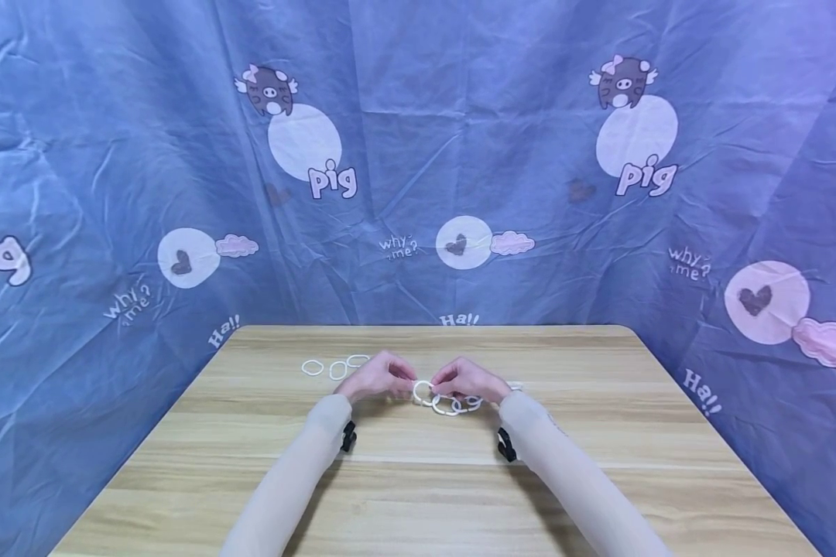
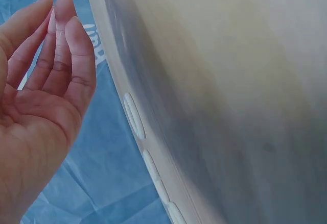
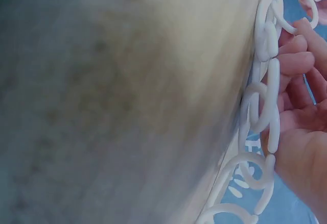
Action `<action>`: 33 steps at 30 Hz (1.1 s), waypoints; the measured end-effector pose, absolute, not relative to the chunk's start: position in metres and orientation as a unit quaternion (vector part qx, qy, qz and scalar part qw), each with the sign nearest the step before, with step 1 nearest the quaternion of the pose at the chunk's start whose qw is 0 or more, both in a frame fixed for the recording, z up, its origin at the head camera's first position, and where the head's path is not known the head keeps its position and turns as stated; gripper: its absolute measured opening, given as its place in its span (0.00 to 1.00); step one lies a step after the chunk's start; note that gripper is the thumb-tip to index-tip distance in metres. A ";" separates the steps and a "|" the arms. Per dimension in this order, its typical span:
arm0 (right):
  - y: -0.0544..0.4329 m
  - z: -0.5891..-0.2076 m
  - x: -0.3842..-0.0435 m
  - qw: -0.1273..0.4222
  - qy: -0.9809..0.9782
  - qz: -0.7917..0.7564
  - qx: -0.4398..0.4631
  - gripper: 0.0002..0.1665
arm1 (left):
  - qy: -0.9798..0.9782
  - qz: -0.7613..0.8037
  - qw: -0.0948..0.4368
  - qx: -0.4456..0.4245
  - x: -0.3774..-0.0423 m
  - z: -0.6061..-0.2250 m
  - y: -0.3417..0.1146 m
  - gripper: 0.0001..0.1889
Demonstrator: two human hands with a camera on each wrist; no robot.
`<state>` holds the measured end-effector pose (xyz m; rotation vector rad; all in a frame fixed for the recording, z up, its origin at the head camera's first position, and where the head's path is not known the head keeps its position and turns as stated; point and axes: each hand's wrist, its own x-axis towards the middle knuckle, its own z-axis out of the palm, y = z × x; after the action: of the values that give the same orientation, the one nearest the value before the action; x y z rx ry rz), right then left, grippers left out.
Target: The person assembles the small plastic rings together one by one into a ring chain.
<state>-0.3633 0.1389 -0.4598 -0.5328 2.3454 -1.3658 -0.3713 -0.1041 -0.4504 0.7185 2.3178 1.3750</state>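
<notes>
Over the middle of the table, my left hand (image 1: 382,375) pinches a white plastic chain link (image 1: 423,382) at its left side. My right hand (image 1: 468,379) pinches the same link from the right, thumb and forefinger at its edge. From that link a chain of white links (image 3: 274,81) trails past the right palm toward the wrist, as the right wrist view shows; each link has a small split. In the head view the chain (image 1: 447,414) lies below the right hand, partly hidden by it. The left palm (image 2: 46,106) faces its wrist camera, fingertips together.
Several loose white links (image 1: 313,375) lie on the wooden table (image 1: 418,495) beyond the left hand; the left wrist view shows them edge-on. A blue patterned cloth (image 1: 404,155) hangs behind and along both sides of the table. Each wrist carries a black strap piece (image 1: 505,445).
</notes>
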 end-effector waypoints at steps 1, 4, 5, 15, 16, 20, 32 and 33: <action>0.140 -0.460 -0.364 0.189 0.831 -0.489 -0.187 0.10 | 0.816 0.488 0.174 0.254 -0.371 -0.450 -0.106 0.11; 0.141 -0.460 -0.364 0.197 0.826 -0.497 -0.179 0.11 | 0.815 0.491 0.175 0.253 -0.371 -0.449 -0.112 0.14; 0.142 -0.459 -0.365 0.199 0.824 -0.500 -0.176 0.11 | 0.816 0.490 0.175 0.251 -0.372 -0.450 -0.114 0.15; 0.147 -0.462 -0.366 0.218 0.814 -0.514 -0.162 0.11 | 0.838 0.466 0.143 0.243 -0.375 -0.447 -0.139 0.16; 0.148 -0.462 -0.366 0.219 0.813 -0.515 -0.162 0.11 | 0.839 0.468 0.136 0.240 -0.376 -0.446 -0.142 0.16; 0.149 -0.462 -0.366 0.225 0.809 -0.518 -0.160 0.11 | 0.843 0.484 0.098 0.215 -0.383 -0.446 -0.156 0.13; 0.149 -0.463 -0.365 0.233 0.809 -0.515 -0.162 0.12 | 0.885 0.424 0.081 0.172 -0.390 -0.451 -0.161 0.12; 0.149 -0.463 -0.365 0.233 0.809 -0.515 -0.162 0.12 | 0.889 0.417 0.086 0.170 -0.391 -0.451 -0.160 0.12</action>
<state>-0.3648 0.1492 -0.4632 -0.4444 2.2226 -1.4147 -0.3908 -0.1601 -0.4515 0.5064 2.6481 1.2425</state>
